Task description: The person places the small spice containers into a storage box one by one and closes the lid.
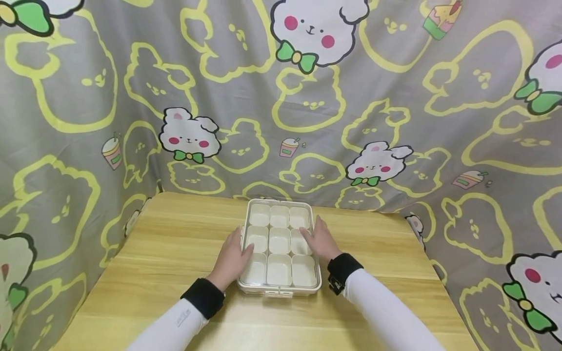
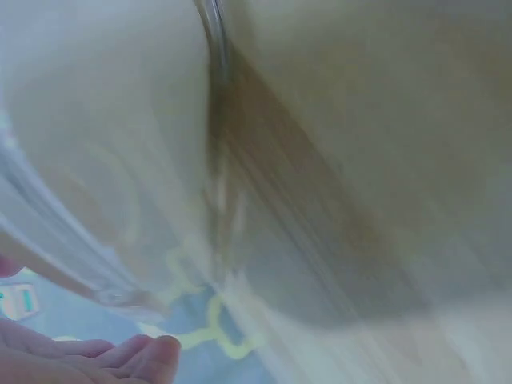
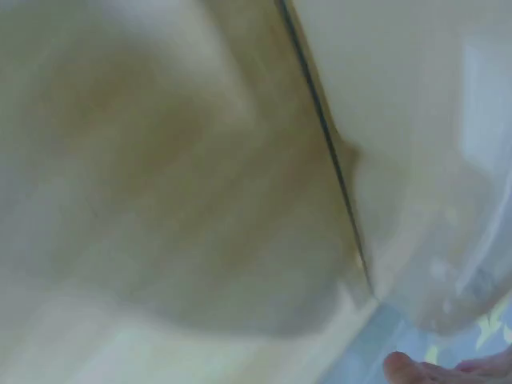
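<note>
A pale storage box (image 1: 279,288) with a see-through top lies on the wooden table. Nine white square compartments show in rows of three, and a clasp (image 1: 278,294) sits on its near side. My left hand (image 1: 231,257) is at the box's left side, thumb by the top edge. On the opposite side, my right hand (image 1: 322,240) has its thumb over the rim and its fingers along the wall. The left wrist view shows extended fingers (image 2: 120,358) beside the box wall (image 2: 96,144). Only fingertips (image 3: 408,370) appear in the right wrist view, below the box wall (image 3: 416,120).
The light wooden table (image 1: 175,234) extends to both sides of the box. Behind and around it hangs a grey curtain (image 1: 254,107) with cartoon prints, close to the table's back edge. Black bands (image 1: 204,298) circle both wrists.
</note>
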Demonstrator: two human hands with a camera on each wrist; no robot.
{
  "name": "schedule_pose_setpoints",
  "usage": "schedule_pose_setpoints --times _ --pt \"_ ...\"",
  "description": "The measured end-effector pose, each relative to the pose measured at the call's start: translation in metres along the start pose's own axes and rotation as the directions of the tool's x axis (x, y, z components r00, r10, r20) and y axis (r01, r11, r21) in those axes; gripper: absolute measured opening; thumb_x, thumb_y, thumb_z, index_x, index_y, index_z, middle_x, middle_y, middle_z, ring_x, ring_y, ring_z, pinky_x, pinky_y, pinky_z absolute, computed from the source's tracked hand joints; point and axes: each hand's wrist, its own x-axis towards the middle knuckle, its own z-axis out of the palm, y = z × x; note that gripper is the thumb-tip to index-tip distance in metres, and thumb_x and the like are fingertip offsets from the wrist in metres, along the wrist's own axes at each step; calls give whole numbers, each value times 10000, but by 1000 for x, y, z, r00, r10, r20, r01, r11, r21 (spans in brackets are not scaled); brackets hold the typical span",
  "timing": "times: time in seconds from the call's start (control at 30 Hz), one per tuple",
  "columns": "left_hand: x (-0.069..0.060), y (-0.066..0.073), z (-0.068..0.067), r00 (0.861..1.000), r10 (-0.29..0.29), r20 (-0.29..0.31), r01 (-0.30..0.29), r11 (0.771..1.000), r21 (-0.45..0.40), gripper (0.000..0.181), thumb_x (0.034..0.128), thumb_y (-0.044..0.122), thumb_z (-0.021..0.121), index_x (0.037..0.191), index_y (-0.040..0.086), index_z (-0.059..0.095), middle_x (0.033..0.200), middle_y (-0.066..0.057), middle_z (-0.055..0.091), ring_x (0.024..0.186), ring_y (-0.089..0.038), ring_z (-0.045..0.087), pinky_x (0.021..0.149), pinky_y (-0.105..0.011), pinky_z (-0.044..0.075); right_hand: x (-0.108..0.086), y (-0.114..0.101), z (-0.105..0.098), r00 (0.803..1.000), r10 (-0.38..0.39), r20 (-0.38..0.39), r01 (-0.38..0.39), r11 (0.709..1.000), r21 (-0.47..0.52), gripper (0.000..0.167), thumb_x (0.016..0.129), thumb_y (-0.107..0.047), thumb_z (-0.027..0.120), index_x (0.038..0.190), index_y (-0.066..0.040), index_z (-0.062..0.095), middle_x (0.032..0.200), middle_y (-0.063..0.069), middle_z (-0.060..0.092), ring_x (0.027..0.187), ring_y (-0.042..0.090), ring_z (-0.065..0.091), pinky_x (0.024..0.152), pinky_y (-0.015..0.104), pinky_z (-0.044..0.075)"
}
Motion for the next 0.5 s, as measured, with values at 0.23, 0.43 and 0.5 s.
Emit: schedule_pose_setpoints --times 0.23,0.43,0.5 --pt "-49 14 -4 999 35 -23 -34 999 35 737 973 228 643 1498 -123 264 1495 -350 352 1362 -509 372 1126 -613 293 34 -7 -19 989 -139 51 144 983 -112 824 1039 -421 491 1530 129 124 1586 345 155 1485 456 141 1212 525 139" --pt "-77 18 4 999 -44 -1 44 998 38 846 972 312 656 1515 -135 186 1550 -356 238 1413 -522 274 1145 -611 242 60 -8 -25 977 -142 157 169 970 -175 804 1032 -419 512 1552 73 145 1603 303 163 1492 435 144 1209 535 145" --pt "-81 20 7 998 -57 -7 58 998 26 856 973 324 654 1510 -145 182 1551 -365 221 1414 -530 262 1144 -612 239 67 -8 -27 975 -133 175 169 964 -205 797 1031 -413 523 1560 51 148 1613 279 161 1499 412 146 1214 515 146"
